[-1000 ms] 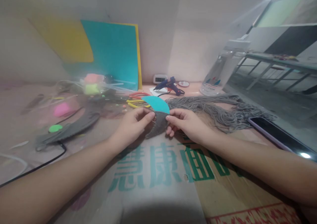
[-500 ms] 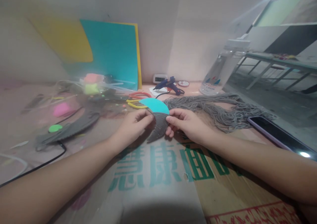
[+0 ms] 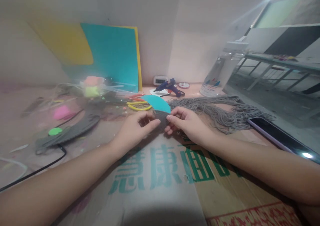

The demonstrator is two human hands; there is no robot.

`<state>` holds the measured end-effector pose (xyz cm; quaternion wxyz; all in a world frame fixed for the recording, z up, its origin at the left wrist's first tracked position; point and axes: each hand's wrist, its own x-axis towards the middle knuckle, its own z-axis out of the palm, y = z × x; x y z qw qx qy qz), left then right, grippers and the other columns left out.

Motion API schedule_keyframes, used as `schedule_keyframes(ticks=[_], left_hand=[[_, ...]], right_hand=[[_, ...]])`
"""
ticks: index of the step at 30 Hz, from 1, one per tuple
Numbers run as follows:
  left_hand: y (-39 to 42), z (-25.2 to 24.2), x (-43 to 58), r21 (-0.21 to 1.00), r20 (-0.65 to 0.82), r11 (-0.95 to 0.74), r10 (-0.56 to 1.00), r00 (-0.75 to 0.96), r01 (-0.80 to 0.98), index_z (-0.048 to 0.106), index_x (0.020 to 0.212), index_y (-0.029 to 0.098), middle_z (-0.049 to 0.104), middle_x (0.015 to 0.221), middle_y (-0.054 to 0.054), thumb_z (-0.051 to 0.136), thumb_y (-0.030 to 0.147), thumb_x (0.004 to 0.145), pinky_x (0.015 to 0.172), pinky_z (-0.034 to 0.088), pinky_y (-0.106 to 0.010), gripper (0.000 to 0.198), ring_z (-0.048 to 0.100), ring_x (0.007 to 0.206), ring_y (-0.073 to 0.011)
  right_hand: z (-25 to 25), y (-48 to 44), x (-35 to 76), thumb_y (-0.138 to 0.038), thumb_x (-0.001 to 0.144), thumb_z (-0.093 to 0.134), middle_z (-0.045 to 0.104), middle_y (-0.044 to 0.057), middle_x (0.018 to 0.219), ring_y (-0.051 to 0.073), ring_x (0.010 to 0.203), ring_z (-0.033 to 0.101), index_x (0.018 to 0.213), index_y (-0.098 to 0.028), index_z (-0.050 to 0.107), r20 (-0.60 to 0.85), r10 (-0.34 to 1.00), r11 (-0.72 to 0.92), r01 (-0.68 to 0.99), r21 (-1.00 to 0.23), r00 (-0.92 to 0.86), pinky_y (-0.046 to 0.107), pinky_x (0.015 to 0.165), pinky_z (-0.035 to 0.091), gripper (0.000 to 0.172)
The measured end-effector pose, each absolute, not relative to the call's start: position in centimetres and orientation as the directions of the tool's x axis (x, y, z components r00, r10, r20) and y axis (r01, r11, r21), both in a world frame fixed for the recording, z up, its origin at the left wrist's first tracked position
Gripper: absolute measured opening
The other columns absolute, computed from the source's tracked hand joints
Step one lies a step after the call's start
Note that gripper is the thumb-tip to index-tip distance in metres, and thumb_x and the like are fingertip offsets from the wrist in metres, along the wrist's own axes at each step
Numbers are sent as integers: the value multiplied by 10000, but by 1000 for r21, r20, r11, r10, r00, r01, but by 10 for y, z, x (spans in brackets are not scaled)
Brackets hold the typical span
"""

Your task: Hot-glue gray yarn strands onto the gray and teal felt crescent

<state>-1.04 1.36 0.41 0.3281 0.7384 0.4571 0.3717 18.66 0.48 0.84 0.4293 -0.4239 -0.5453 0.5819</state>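
Note:
My left hand and my right hand meet at the middle of the table, both pinching one small craft piece. The piece has a teal rounded top and a dark grey part below, mostly hidden between my fingers. It hovers just above a flattened cardboard sheet printed with green characters. A bundle of grey yarn lies directly behind my right hand.
A blue glue gun, scissors with red and yellow handles, teal and yellow foam sheets and a clear bottle stand at the back. A grey felt strip, coloured scraps and a black cable lie left. A phone lies right.
The grey part of the piece hung lower and showed more before; now my fingers have closed in over it and my hands have risen slightly.

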Motion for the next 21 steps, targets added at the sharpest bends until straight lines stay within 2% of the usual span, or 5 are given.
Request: schedule_keyframes(ticks=[6, 10, 15, 21], left_hand=[[15, 1, -12, 814, 257, -382, 913, 318, 438, 636, 782, 166, 637, 740, 6, 566, 405, 865, 639, 398, -242, 263, 537, 672, -139], [15, 3, -12, 784, 281, -409, 905, 320, 468, 630, 769, 172, 647, 742, 7, 581, 388, 855, 648, 403, -241, 237, 555, 693, -146], [12, 5, -10, 760, 289, -423, 900, 327, 493, 635, 763, 178, 657, 730, 4, 577, 398, 848, 631, 405, -247, 243, 560, 674, -151], [13, 3, -10, 750, 296, -432, 896, 330, 500, 628, 761, 175, 655, 737, -3, 574, 396, 842, 641, 406, -251, 242, 557, 679, -155]], right_hand=[[9, 4, 187, -352, 771, 739, 708, 9, 692, 140, 646, 708, 901, -171, 540, -18, 943, -46, -75, -996, -332, 281, 653, 601, 299], [8, 5, 189, -423, 795, 708, 710, 25, 671, 142, 617, 703, 876, -169, 568, -17, 945, -68, -144, -987, -328, 268, 620, 594, 302], [6, 7, 190, -387, 731, 771, 707, 14, 640, 139, 606, 699, 820, -177, 551, -35, 940, -97, -167, -981, -338, 269, 623, 592, 317], [6, 8, 190, -368, 731, 776, 704, 14, 644, 143, 616, 698, 814, -173, 545, -45, 941, -105, -164, -981, -336, 288, 647, 594, 313]])
